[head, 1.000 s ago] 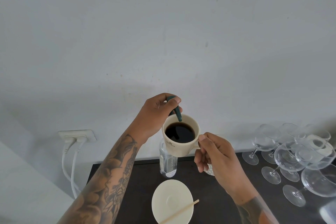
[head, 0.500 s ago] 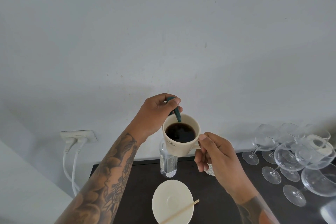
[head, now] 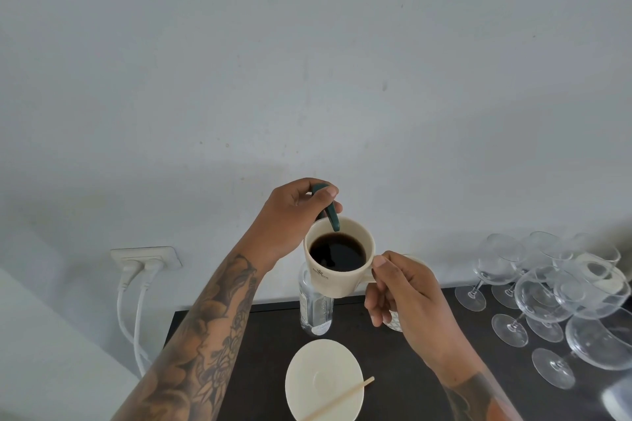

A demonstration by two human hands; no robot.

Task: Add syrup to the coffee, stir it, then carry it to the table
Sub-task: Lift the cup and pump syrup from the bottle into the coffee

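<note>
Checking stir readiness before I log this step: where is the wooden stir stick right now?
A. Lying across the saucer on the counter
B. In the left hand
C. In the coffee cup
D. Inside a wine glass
A: the wooden stir stick lies across the saucer, untouched by either hand.

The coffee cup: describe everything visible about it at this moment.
The coffee cup is cream-coloured, looks ceramic, with a small dark emblem printed on its side. It holds black coffee well below the rim. It is held upright in the air above the dark countertop, over a clear bottle. The right hand pinches its handle. The left hand holds a dark green packet tipped over the cup's far rim. The cream saucer below is bare apart from a wooden stirrer.
</note>
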